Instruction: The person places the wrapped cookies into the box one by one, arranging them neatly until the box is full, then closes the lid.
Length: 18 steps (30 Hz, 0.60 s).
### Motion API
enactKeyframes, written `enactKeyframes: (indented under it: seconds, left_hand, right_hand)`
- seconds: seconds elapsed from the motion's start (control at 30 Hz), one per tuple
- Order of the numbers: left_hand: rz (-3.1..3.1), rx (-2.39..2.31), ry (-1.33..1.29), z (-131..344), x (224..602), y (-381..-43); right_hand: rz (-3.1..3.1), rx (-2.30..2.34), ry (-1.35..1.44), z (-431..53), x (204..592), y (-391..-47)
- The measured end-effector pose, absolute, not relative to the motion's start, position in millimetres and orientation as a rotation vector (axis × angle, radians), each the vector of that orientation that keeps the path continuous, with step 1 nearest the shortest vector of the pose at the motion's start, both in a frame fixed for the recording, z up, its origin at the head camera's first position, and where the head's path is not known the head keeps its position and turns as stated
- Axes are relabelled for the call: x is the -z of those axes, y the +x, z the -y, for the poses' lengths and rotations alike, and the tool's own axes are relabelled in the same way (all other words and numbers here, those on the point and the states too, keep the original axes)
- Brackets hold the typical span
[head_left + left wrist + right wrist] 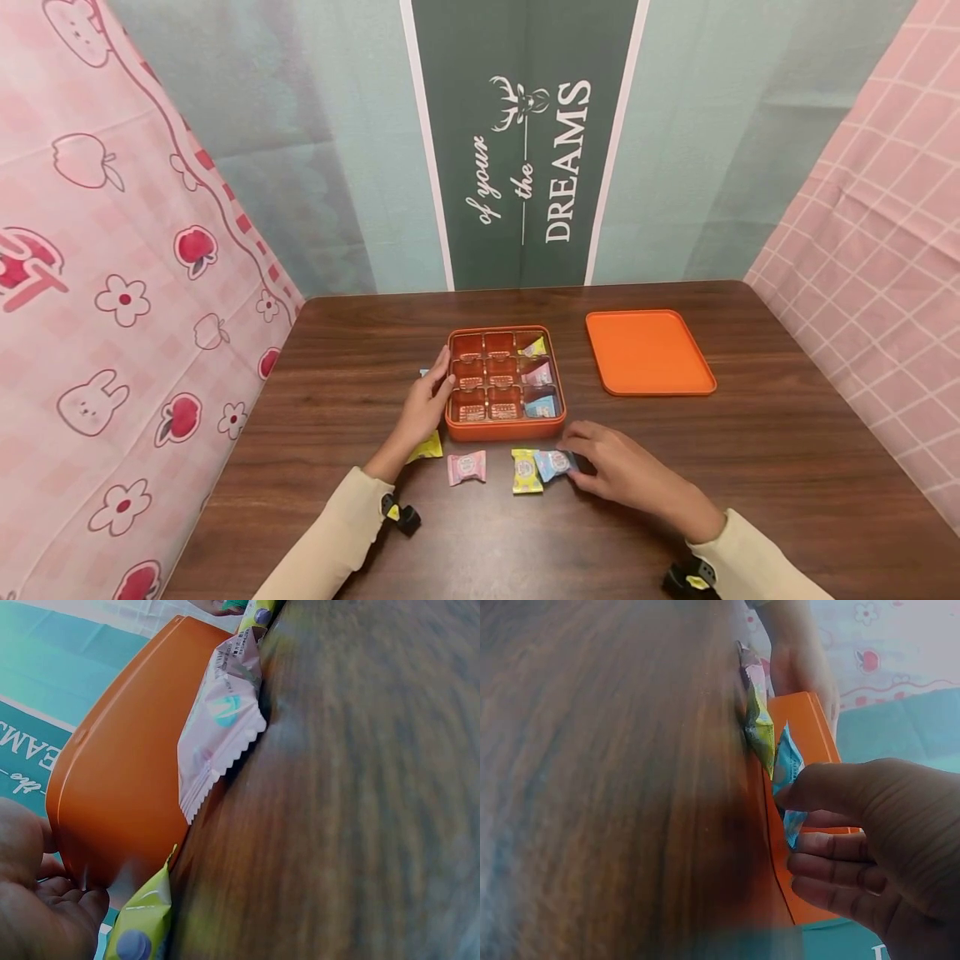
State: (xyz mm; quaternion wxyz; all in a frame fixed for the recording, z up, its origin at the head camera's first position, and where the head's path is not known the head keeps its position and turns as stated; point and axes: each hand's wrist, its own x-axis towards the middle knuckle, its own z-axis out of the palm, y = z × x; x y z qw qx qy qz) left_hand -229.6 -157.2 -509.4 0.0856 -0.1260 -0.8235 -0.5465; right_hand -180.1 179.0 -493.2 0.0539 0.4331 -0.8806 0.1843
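Against the left side of an orange box (504, 430) lies my left hand (426, 408), its extended fingers touching the wall and rim. Clear dividers split the box into compartments; the right column holds a yellow, a pink and a blue candy. My right hand (618, 467) is at the box's near right corner, pinching a blue wrapped candy (788, 769) between thumb and fingers. Beside that candy lies a yellow candy (527, 472). A pink candy (467, 467) is in front of the box, and another yellow candy (427, 447) is partly hidden by my left forearm.
An orange lid (651, 352) lies flat on the brown wooden table (360, 333), right of the box. A bit of a blue wrapper (423, 372) shows behind my left hand. Patterned cloths hang behind the table and at both sides.
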Motion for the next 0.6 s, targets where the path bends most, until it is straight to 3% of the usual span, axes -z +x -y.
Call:
enactKeyframes:
  seconds: [0.6]
  left_hand:
    - [2.465,1.650,-0.374,159.0,509.8,-229.7]
  right_hand:
    - [2.658,-0.621,1.337,-173.8,476.7,-178.9]
